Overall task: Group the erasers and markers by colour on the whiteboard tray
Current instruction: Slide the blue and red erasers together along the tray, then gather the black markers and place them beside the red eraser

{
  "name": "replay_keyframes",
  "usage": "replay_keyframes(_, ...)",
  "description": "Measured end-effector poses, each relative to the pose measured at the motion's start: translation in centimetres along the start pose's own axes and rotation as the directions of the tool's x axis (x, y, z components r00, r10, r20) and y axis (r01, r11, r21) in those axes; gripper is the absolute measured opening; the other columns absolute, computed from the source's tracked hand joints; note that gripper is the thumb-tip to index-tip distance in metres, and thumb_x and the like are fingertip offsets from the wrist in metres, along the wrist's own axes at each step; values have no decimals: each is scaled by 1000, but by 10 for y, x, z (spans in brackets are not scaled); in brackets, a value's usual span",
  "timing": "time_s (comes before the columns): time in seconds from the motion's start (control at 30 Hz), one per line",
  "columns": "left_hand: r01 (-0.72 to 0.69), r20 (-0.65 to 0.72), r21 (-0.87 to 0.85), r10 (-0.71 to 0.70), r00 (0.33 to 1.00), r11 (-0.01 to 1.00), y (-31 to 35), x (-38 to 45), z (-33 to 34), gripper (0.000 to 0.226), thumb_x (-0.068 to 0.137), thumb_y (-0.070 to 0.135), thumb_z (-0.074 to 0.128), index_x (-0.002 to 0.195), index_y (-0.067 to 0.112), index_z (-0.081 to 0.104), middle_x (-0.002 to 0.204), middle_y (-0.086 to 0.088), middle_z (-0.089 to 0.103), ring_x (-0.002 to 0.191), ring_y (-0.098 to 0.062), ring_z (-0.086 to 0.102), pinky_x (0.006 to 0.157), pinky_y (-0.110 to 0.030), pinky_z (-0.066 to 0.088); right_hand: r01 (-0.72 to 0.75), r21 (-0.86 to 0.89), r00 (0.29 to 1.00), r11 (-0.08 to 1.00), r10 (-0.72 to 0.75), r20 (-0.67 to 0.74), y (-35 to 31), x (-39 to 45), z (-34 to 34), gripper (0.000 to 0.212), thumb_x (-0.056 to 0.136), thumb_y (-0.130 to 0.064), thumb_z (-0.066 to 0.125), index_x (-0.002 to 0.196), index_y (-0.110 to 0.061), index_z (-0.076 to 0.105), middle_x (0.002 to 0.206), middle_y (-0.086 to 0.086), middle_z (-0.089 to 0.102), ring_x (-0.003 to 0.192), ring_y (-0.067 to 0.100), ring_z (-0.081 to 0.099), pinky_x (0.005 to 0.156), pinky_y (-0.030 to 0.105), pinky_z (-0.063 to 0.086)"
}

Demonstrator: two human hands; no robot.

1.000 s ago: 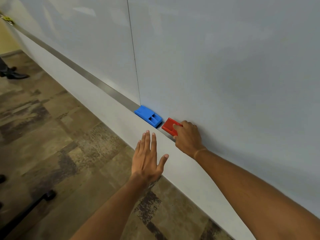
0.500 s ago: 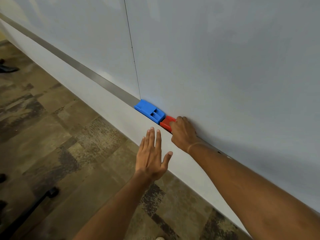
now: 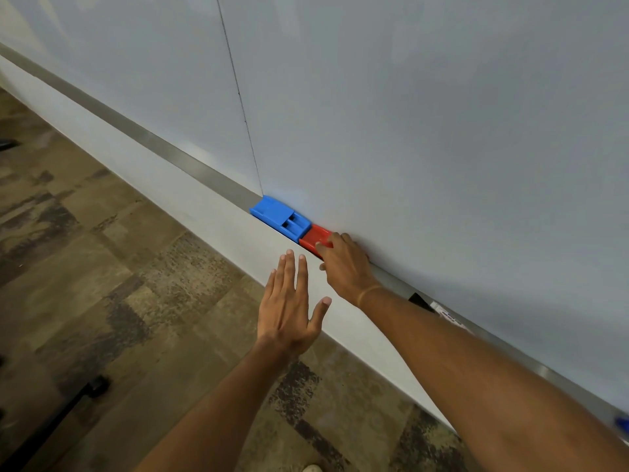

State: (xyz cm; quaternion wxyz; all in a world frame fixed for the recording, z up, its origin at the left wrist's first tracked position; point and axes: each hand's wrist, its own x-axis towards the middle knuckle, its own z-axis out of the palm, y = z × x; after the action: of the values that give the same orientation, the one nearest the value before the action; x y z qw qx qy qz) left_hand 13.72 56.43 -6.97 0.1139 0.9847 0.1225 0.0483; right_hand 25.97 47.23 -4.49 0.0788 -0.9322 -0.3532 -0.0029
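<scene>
Head view, one camera, looking down along the wall.

Surroundings:
- Whiteboard point(image 3: 408, 114): pale, glossy, fills the upper right; a thin vertical seam runs down it and ends just beyond the blue eraser.
- Whiteboard tray point(image 3: 163, 151): a narrow metal ledge running diagonally from far left to lower right, with a white wall strip below it.
- Floor point(image 3: 102, 284): mottled brown and tan carpet tiles, on the near side of both hands.
- Black bar point(image 3: 68, 407) with a round end, low at the left, well apart from the hands.
- Marker point(image 3: 439, 310): black cap and white barrel, lying in the tray behind the right wrist; the forearm covers most of it.
- Small blue item point(image 3: 623, 422) at the far right frame edge, too cropped to identify.

Task items:
- Blue eraser point(image 3: 280, 218): flat in the tray, just beyond the right fingertips, its near end touching the red eraser.
- Red eraser point(image 3: 315, 238): in the tray under the right hand, its rear part hidden by the knuckles.

Hands:
- Right hand point(image 3: 343, 267): fingers curled over the red eraser's top, thumb at its near edge, holding it.
- Left hand point(image 3: 289, 308): flat, fingers straight and together, thumb spread; it holds nothing and sits in front of the wall strip, just beside the right hand.
</scene>
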Motion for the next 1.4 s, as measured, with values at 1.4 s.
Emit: replay_keyframes(1.4, -110, 97, -200, 131, 987, 974, 109, -47, 3, 89, 88, 71, 10, 154, 13, -7, 163, -7, -6, 150, -17, -4, 116, -28, -1, -302, 192, 953, 934, 288, 98, 105, -162, -47, 13, 89, -14, 54, 87, -7, 65, 92, 11, 65, 87, 30, 60, 68, 35, 47)
